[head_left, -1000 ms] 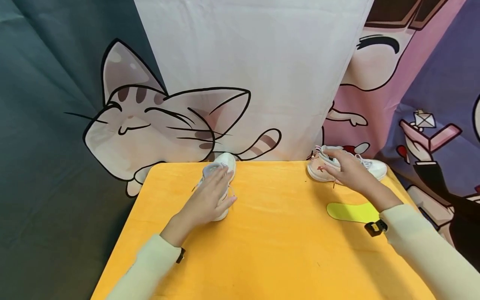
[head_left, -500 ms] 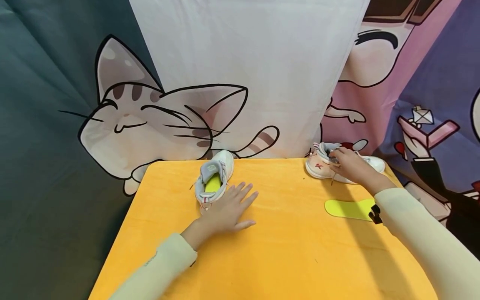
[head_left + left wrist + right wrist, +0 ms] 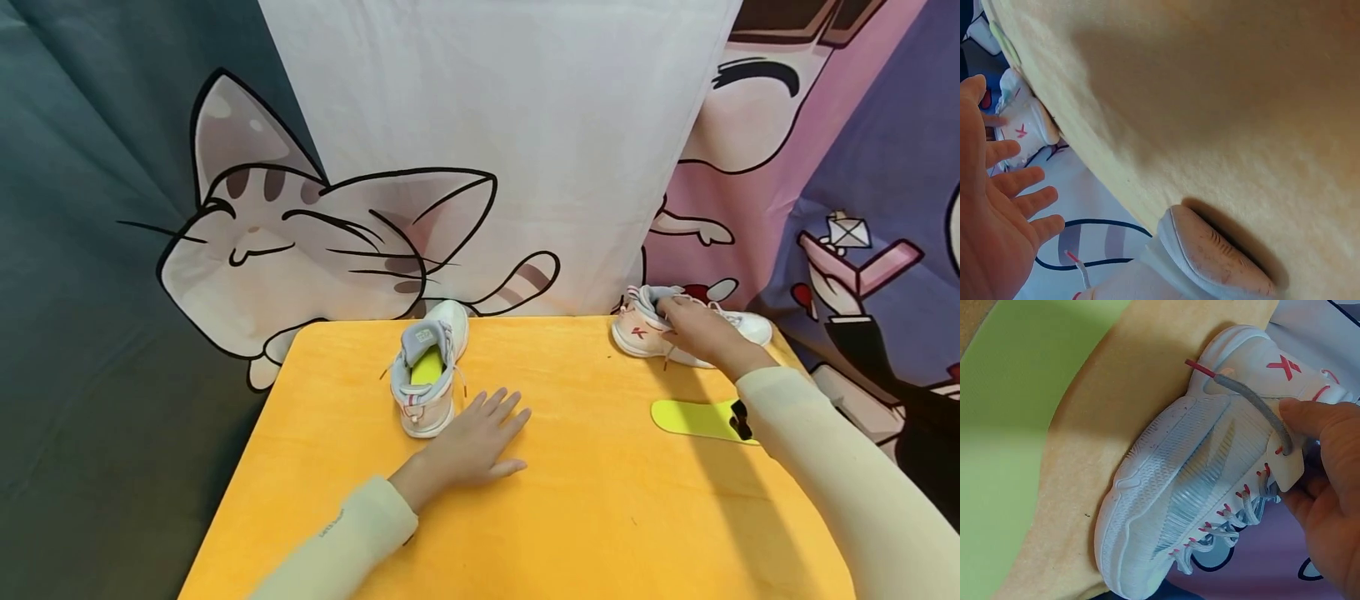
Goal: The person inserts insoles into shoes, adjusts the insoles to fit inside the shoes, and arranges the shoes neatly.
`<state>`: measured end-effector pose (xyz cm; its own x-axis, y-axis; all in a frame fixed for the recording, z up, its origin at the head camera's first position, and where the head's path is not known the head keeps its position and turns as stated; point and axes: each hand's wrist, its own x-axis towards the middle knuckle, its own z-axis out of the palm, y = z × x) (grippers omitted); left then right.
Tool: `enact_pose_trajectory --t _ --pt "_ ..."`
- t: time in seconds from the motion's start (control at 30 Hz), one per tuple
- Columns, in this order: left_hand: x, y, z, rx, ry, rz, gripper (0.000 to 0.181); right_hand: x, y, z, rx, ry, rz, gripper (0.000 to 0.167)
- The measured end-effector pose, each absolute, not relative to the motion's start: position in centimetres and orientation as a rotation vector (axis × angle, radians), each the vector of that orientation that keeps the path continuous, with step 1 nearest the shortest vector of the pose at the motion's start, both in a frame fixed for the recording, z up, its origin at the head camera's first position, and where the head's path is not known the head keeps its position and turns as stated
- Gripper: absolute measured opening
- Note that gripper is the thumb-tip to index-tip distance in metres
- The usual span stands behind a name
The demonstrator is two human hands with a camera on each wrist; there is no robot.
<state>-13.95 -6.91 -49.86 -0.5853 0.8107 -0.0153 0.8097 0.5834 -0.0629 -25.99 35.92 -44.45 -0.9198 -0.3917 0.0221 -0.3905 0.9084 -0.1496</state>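
My left hand (image 3: 476, 442) is spread with straight fingers low over the table, just right of the heel of a white-and-peach sneaker (image 3: 425, 413). That shoe points away, and a yellow-green insole (image 3: 426, 367) shows inside its collar. At the back right, my right hand (image 3: 701, 329) holds a matching sneaker (image 3: 637, 331) by its collar. In the right wrist view the thumb lies on the outer side of the sneaker (image 3: 1191, 481), near the laces; the other fingers are partly hidden behind the collar. This shoe stands on its sole, toe to the right.
A second yellow-green insole (image 3: 693, 418) lies flat in front of the right sneaker, partly under my right forearm. The yellow table (image 3: 570, 500) ends just behind both shoes, against a cartoon-printed cloth (image 3: 585, 150).
My left hand has moved off the left sneaker, to the right and nearer me, uncovering the insole inside. My right hand has settled onto the right sneaker's collar.
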Motion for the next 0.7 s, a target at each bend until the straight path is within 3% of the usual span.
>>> enact_pose_trajectory --t 0.33,0.7 --pt "-14.1 -6.1 -49.8 -1.361 -2.799 0.053 0.075 -25.1 36.2 -44.5 -0.699 3.112 -0.006 0.028" --pt "-14.8 -6.0 -48.6 -1.215 -2.856 -0.127 0.071 -22.4 33.1 -44.0 -1.095 3.138 -0.013 0.031"
